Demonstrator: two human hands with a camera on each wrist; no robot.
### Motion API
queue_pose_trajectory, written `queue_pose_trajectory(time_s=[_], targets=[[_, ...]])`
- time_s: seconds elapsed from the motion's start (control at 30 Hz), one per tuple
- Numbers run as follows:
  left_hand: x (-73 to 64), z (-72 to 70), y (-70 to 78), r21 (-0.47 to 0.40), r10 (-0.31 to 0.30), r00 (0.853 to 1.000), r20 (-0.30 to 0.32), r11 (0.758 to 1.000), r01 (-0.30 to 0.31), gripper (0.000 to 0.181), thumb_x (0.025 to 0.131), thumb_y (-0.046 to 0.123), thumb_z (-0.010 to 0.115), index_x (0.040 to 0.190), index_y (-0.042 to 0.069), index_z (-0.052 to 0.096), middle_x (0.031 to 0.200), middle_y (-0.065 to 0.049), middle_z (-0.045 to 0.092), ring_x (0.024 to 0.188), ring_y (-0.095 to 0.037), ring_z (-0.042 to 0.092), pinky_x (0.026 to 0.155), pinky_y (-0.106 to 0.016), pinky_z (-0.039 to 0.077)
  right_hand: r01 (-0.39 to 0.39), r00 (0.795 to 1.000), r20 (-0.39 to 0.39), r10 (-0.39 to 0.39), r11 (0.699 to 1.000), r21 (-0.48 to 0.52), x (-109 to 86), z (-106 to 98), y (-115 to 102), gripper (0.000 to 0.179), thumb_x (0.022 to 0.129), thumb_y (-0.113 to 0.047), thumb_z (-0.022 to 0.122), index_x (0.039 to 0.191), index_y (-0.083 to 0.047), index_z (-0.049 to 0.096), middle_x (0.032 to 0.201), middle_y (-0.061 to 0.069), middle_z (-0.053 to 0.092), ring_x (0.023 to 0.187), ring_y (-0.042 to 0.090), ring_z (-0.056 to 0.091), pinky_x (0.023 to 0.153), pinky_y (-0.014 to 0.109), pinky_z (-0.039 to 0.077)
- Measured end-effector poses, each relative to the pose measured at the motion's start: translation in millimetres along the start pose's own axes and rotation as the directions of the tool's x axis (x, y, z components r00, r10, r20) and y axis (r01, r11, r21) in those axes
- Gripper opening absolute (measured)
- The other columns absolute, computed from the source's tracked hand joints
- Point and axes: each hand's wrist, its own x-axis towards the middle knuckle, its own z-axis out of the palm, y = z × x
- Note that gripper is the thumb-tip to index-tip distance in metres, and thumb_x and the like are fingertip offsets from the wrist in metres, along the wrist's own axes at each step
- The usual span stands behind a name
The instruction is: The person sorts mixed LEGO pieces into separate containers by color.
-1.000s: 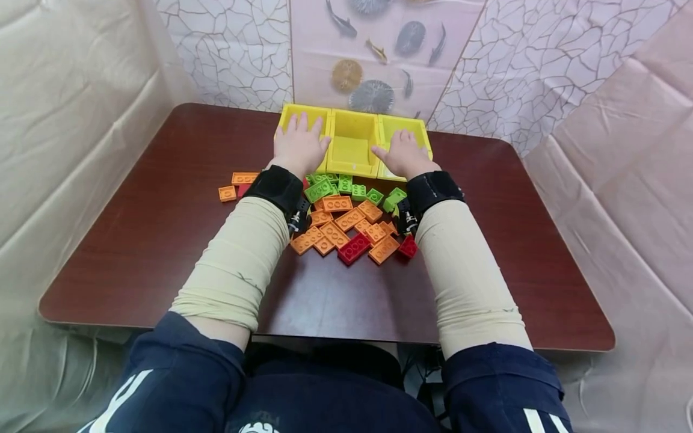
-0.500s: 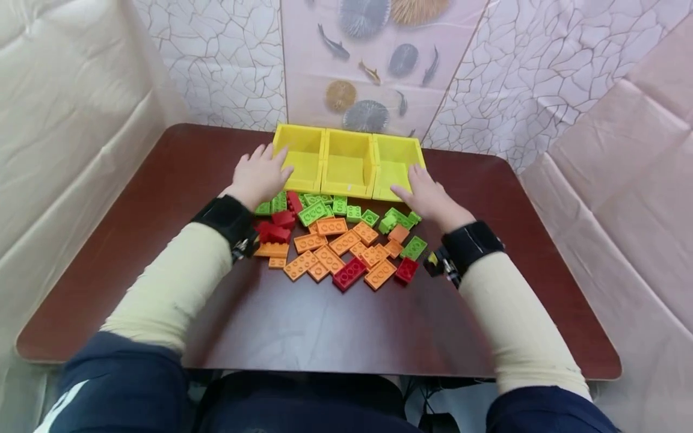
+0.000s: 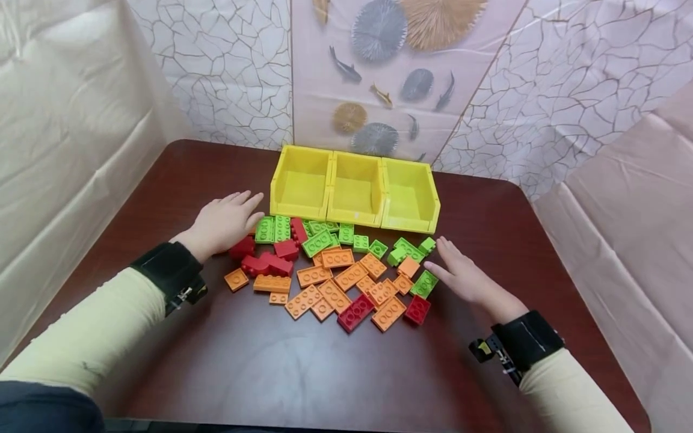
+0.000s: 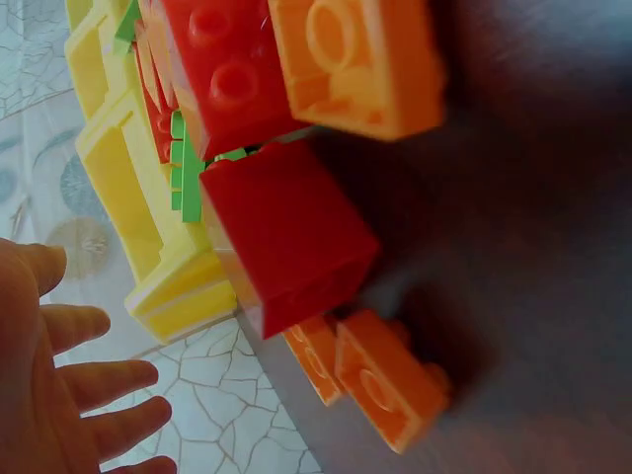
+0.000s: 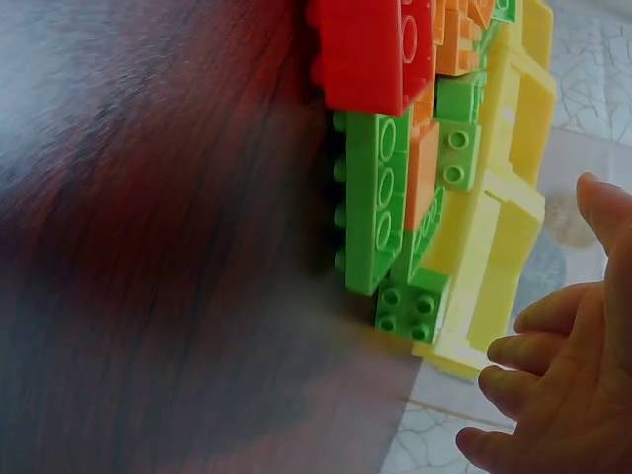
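My left hand [image 3: 221,224] is spread at the left end of a pile of toy building bricks, overlapping a red brick [image 3: 242,248] in the head view. Its fingers hold nothing in the left wrist view, where a red brick [image 4: 286,232] and an orange brick [image 4: 385,380] lie close by. At the pile's right end, my right hand [image 3: 462,273] has its fingers extended beside a green brick [image 3: 424,284] and holds nothing. Green bricks lie mostly at the back, red ones at the left, orange ones [image 3: 351,275] in the middle and front.
Three joined yellow bins [image 3: 354,219] stand right behind the bricks, with no bricks inside them. The dark brown table [image 3: 271,373] runs up to a patterned wall covering [image 3: 233,78] at the back, with pale fabric [image 3: 70,138] along the sides.
Both hands have come back from over the yellow bins and moved apart, the left outward to the left and the right outward to the right. The head view has shifted; the bricks stay in place.
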Motion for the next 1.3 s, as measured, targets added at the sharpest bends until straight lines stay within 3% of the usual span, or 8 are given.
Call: queue_pose_trajectory(time_s=[0.13,0.23,0.3,0.43,0.63,0.8,1.07,1.3], targets=[[32.8,-11.0,10.5,-0.005,-0.005,0.998,-0.063,1.0,0.004,0.061,0.098,0.038,0.039,0.147,0.005,0.023,0.14,-0.023,0.037,0.124,-0.04,0.038,0.097,-0.056,0.033,0.043,0.999,-0.031,-0.044,0.999,-0.03,6.9,-4,-4,0.075,0.097,-0.043,0.041,0.146,0.005,0.01,0.152,0.024,0.005,0.139,0.037,0.002,0.105,0.059,0.01],[59.8,-21.0,14.5,-0.003,-0.05,0.994,-0.1,0.999,0.05,0.062,0.099,0.038,0.036,0.147,0.003,0.02,0.134,-0.024,0.042,0.115,-0.04,0.046,0.089,-0.055,0.04,0.082,0.995,-0.059,-0.086,0.995,-0.065,17.6,-8,-12,0.072,0.097,-0.039,0.046,0.146,0.005,0.016,0.151,0.024,0.01,0.139,0.038,0.007,0.105,0.056,0.014],[73.4,-24.9,15.1,-0.006,-0.094,0.991,-0.094,0.996,0.094,0.064,0.099,0.04,0.035,0.147,0.002,0.017,0.13,-0.024,0.045,0.108,-0.04,0.05,0.085,-0.054,0.043,0.104,0.992,-0.067,-0.11,0.991,-0.086,24.4,-9,-18,0.069,0.096,-0.036,0.049,0.145,0.004,0.022,0.151,0.024,0.014,0.138,0.039,0.012,0.105,0.056,0.017],[89.5,-24.4,13.3,-0.018,-0.177,0.984,-0.024,0.984,0.176,0.069,0.098,0.042,0.036,0.147,0.001,0.011,0.119,-0.023,0.052,0.095,-0.036,0.055,0.082,-0.05,0.045,0.141,0.987,-0.061,-0.148,0.984,-0.112,33.7,-4,-22,0.061,0.096,-0.029,0.052,0.143,0.003,0.03,0.148,0.024,0.021,0.136,0.04,0.019,0.104,0.055,0.021],[96.9,-15.4,7.9,-0.01,-0.231,0.971,0.063,0.973,0.232,0.071,0.098,0.035,0.035,0.148,0.001,-0.003,0.092,-0.018,0.058,0.078,-0.032,0.056,0.071,-0.046,0.046,0.186,0.979,-0.067,-0.194,0.977,-0.107,35.0,8,-23,0.053,0.095,-0.024,0.054,0.139,0.003,0.039,0.144,0.023,0.031,0.133,0.038,0.027,0.103,0.053,0.025],[98.2,-11.2,4.6,-0.074,-0.2,0.978,0.06,0.976,0.204,0.073,0.096,0.025,0.036,0.146,0.002,-0.013,0.077,-0.014,0.053,0.069,-0.03,0.054,0.065,-0.042,0.044,0.266,0.956,-0.092,-0.278,0.956,-0.125,33.3,17,-37,0.046,0.092,-0.02,0.059,0.132,0.0,0.05,0.134,0.019,0.044,0.124,0.033,0.04,0.099,0.049,0.034],[103.9,0.2,4.1,-0.155,-0.175,0.98,0.092,0.97,0.188,0.074,0.098,0.023,0.037,0.146,0.005,-0.016,0.082,-0.016,0.05,0.076,-0.033,0.053,0.072,-0.043,0.044,0.321,0.937,-0.061,-0.344,0.916,-0.24,43.3,34,-55,0.034,0.088,-0.024,0.065,0.117,-0.006,0.062,0.113,0.009,0.058,0.102,0.021,0.053,0.085,0.039,0.046],[112.1,18.0,7.7,-0.186,-0.169,0.974,0.153,0.963,0.196,0.075,0.098,0.022,0.036,0.145,0.007,-0.02,0.085,-0.016,0.05,0.078,-0.032,0.053,0.073,-0.042,0.042,0.275,0.947,-0.052,-0.317,0.883,-0.381,50.1,50,-57,0.031,0.084,-0.032,0.068,0.104,-0.008,0.065,0.092,0.005,0.06,0.083,0.019,0.056,0.071,0.035,0.048]])
